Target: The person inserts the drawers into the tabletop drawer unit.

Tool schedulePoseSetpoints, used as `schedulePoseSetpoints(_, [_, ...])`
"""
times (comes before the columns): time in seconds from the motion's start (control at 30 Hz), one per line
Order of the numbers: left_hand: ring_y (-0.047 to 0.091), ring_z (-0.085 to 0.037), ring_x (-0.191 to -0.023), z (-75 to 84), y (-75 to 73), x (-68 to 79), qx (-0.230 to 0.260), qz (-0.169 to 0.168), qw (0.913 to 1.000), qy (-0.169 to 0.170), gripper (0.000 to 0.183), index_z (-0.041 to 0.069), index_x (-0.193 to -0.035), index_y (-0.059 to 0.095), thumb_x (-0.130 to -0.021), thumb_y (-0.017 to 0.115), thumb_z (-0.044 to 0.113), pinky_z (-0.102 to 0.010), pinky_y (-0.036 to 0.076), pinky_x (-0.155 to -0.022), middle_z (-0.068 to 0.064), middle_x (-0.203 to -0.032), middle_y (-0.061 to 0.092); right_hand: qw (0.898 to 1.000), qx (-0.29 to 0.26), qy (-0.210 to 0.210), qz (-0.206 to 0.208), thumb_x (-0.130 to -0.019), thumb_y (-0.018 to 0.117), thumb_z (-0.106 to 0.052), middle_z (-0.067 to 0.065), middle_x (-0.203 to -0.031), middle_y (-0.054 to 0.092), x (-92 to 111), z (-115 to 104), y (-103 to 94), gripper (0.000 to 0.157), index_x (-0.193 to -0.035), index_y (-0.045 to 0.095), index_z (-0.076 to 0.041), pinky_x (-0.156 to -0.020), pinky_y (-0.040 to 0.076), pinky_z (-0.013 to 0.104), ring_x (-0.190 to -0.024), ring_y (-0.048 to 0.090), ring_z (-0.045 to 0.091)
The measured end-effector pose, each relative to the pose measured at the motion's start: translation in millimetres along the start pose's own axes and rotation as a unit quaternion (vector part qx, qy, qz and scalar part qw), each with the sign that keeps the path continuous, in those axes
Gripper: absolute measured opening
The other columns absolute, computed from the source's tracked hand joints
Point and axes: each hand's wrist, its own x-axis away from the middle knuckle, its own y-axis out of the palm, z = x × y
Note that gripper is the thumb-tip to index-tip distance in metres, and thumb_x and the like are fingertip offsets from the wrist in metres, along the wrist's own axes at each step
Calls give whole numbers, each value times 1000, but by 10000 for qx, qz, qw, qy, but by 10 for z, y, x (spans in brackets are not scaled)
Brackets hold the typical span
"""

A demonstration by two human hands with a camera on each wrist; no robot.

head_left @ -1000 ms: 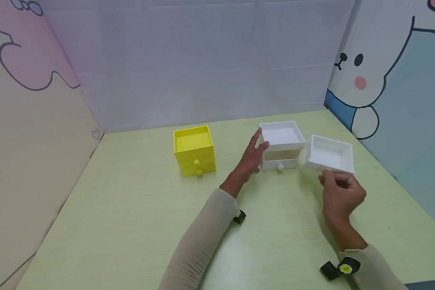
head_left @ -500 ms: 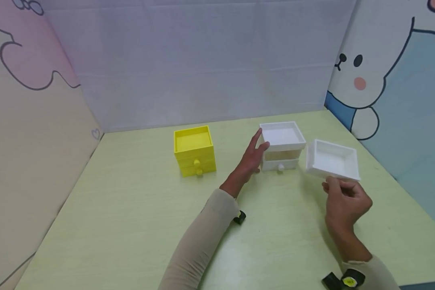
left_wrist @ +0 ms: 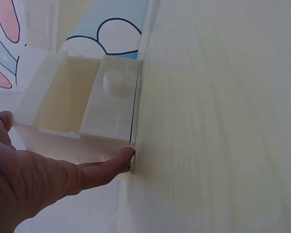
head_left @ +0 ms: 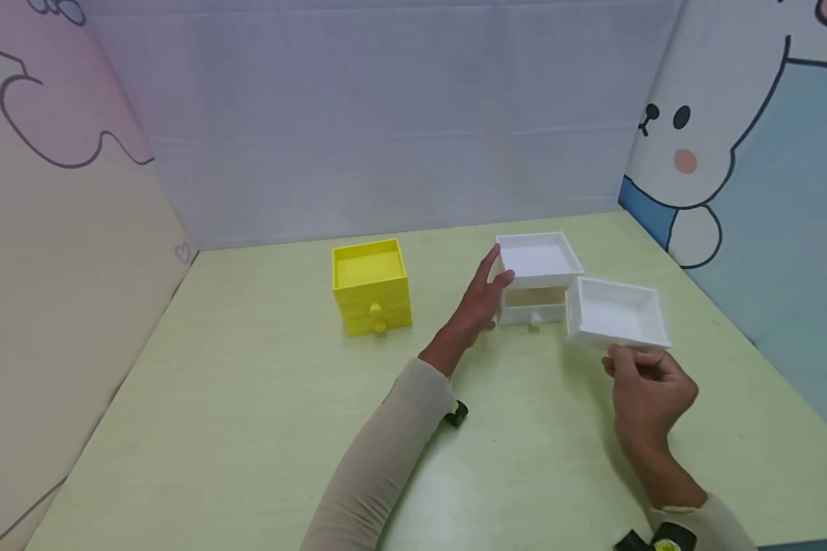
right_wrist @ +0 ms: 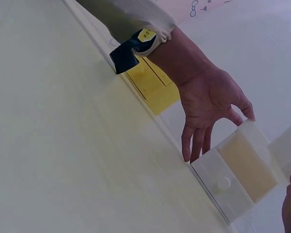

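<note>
A small white drawer cabinet (head_left: 539, 260) stands on the table, its upper slot bare and its lower drawer (left_wrist: 110, 102) pushed in, round knob facing out. My left hand (head_left: 478, 302) rests against the cabinet's left side, thumb near the top rim and straight fingers low along the side, as the left wrist view shows. My right hand (head_left: 651, 390) pinches the pulled-out white drawer (head_left: 618, 312) by its front, thumb and fingers at its near edge. That drawer is held above the table, tilted toward me, just right of the cabinet, with nothing inside.
A yellow drawer cabinet (head_left: 371, 287) with two knobs and a tray top stands left of the white one on the pale table (head_left: 248, 413). A white cloth (head_left: 386, 115) hangs behind. Printed panels (head_left: 786, 229) border both sides.
My right hand has moved the white drawer first right and toward me, then back left nearer the cabinet, slightly lower in view. The left hand keeps its place.
</note>
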Motion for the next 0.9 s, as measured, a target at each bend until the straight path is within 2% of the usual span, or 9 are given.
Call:
schedulePoseSetpoints(0.17, [36, -39, -141, 3, -3, 9, 7, -2, 10000, 22, 56, 63, -147, 26, -100, 51, 49, -74, 41, -88, 9, -163, 22, 9972, 508, -247, -494, -82, 67, 6, -1, -71, 71, 74, 38, 30, 11, -74, 65, 13, -54, 53, 16, -54, 67, 7])
schedulePoseSetpoints(0.4, [36, -40, -140, 27, 10, 11, -52, 17, 10000, 43, 56, 60, -149, 26, -100, 51, 47, -75, 41, -87, 8, -163, 23, 9932, 571, -479, -889, -82, 68, 7, -2, -68, 70, 155, 46, 63, 13, -71, 65, 13, -54, 53, 16, -55, 67, 5])
schedulePoseSetpoints(0.63, [37, -41, -139, 34, 13, -4, -69, 64, 10000, 13, 57, 60, -149, 26, -100, 51, 47, -75, 42, -86, 8, -163, 23, 9916, 606, -290, -1104, -81, 70, 7, 7, -76, 73, 165, 77, 76, 9, -76, 67, 13, -58, 54, 16, -59, 68, 3])
schedulePoseSetpoints(0.8, [36, -41, -140, 19, 8, -17, -36, 4, 10000, 14, 57, 60, -149, 26, -100, 51, 46, -76, 40, -86, 8, -163, 23, 9896, 713, -178, -1236, -82, 71, 5, 3, -75, 73, 183, 100, 82, 8, -77, 69, 11, -57, 52, 14, -60, 68, 1])
schedulePoseSetpoints(0.9, [36, -41, -140, 10, 11, -24, -21, 7, 10000, 3, 56, 61, -148, 26, -100, 52, 47, -75, 41, -86, 8, -163, 23, 9884, 770, -111, -1305, -82, 71, 6, 5, -75, 73, 209, 100, 96, 7, -76, 70, 9, -56, 51, 13, -60, 68, 2])
